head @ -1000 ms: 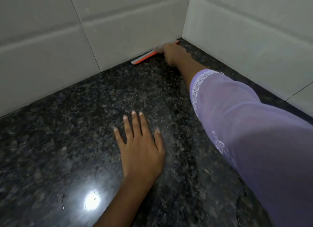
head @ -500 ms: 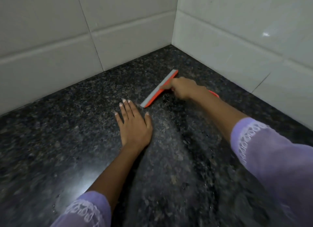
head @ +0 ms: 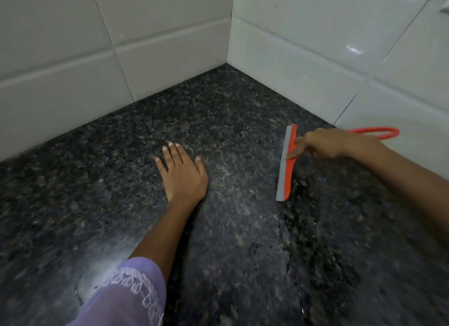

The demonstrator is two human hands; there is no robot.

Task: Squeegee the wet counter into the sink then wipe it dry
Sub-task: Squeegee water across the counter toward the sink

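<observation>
Squeegee (head: 286,162) dragged rightward, orange with grey blade — right hand (head: 332,143) gripping

We read no text, labels, brands or numbers anywhere: squeegee (head: 286,165), counter (head: 218,121) and wall tiles (head: 303,46) all unmarked.

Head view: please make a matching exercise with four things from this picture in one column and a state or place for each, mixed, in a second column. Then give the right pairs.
Column 1
1. left hand
2. right hand
3. squeegee
4. sleeve

Column 2
A. orange with a grey blade, blade on the counter
B. lilac, with white trim
C. lies flat on the counter, fingers straight
D. grips the squeegee

Pairs: 1-C, 2-D, 3-A, 4-B
</observation>
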